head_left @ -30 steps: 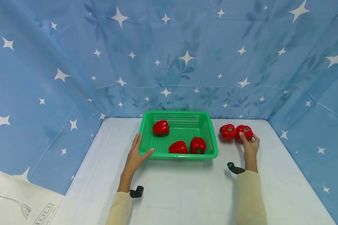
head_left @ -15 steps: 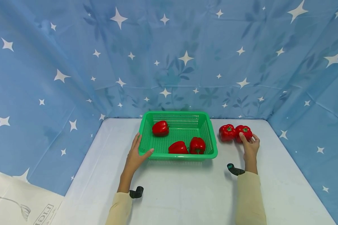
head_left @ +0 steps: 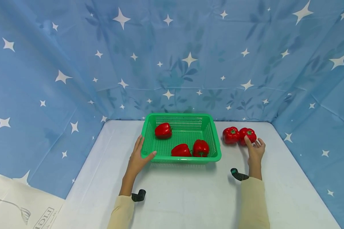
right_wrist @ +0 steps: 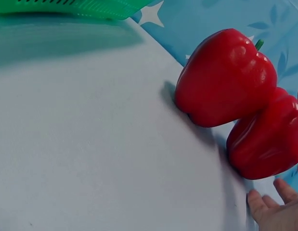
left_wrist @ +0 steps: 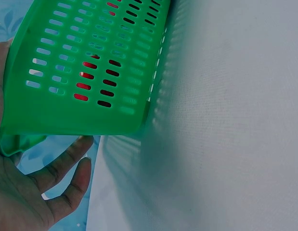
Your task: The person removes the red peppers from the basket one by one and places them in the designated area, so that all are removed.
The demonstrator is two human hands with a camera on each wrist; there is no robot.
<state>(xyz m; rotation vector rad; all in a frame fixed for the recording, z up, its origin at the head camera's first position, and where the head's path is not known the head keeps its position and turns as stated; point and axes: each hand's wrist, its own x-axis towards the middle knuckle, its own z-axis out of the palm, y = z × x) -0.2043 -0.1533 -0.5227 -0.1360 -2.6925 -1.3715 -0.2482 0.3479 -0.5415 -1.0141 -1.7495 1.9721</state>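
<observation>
At right in the head view, your right hand, fingers parted, is beside a red bell pepper touching a second pepper; left of center, your spread left hand touches the green basket holding three bell peppers.

Three peppers in basket; two peppers near right grip

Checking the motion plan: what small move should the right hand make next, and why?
Probably ease the right hand back, clear of the outer red pepper: it looks looser around that pepper than a second ago, and the pepper already stands on the table, beside the other red pepper.
</observation>
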